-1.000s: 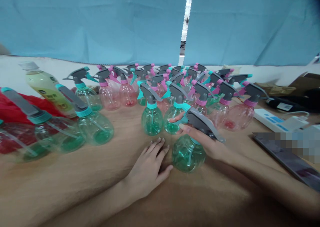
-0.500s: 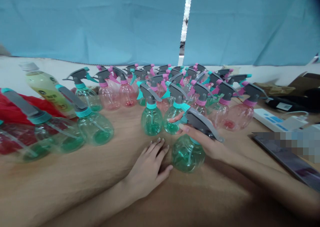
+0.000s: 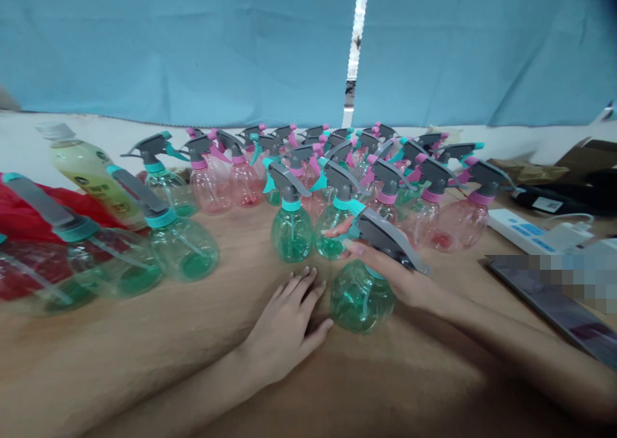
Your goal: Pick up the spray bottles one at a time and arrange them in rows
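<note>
My right hand (image 3: pixel 409 280) grips a green spray bottle (image 3: pixel 362 300) round its neck, with fingers at the turquoise trigger under the grey head. That bottle stands upright on the wooden table (image 3: pixel 202 341). To its left, my left hand (image 3: pixel 292 325) lies flat on the tabletop, fingers apart, holding nothing. Just beyond both hands are a green spray bottle (image 3: pixel 292 232) with a turquoise collar and another green spray bottle (image 3: pixel 332 229), partly behind the held one's nozzle. My right palm and part of the held bottle's neck are hidden.
Several pink and green spray bottles crowd the back, including a pink one (image 3: pixel 465 223). More green bottles (image 3: pixel 186 252) stand at left, near a yellow-labelled drink bottle (image 3: pixel 96 175) and red cloth (image 3: pixel 29 207). At right are a white power strip (image 3: pixel 515 229) and a dark phone-like slab (image 3: pixel 540 306).
</note>
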The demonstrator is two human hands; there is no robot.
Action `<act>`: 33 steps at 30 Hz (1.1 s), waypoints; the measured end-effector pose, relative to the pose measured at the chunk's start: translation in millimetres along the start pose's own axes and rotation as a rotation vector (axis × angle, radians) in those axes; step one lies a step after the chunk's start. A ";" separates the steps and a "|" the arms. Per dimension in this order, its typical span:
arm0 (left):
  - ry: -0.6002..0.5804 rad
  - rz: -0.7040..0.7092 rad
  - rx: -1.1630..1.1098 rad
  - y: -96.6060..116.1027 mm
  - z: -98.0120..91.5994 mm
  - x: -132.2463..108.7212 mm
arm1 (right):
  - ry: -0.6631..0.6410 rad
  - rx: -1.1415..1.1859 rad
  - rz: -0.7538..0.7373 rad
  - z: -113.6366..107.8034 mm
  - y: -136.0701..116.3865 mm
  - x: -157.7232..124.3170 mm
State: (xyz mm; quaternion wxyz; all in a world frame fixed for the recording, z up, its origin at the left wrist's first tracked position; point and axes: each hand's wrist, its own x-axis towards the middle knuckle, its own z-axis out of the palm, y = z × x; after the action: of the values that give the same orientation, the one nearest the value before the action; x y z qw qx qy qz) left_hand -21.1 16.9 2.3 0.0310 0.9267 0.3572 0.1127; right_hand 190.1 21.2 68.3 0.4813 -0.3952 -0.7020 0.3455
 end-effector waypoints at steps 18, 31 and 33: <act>0.019 0.007 0.007 -0.6 2.0 -0.8 | 0.121 -0.077 -0.090 2.7 -0.1 1.7; -0.011 0.003 0.019 0.0 0.6 -0.2 | 0.068 -0.077 -0.064 -0.3 -5.7 0.4; -0.013 0.005 0.022 0.3 0.0 0.2 | 0.057 -0.061 -0.049 0.3 -5.3 0.0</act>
State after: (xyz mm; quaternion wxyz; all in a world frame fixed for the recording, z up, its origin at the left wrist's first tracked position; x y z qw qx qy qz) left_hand -20.7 16.9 2.4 0.0227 0.9286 0.3559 0.1027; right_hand 188.7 18.8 72.7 0.4973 -0.4019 -0.7077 0.3006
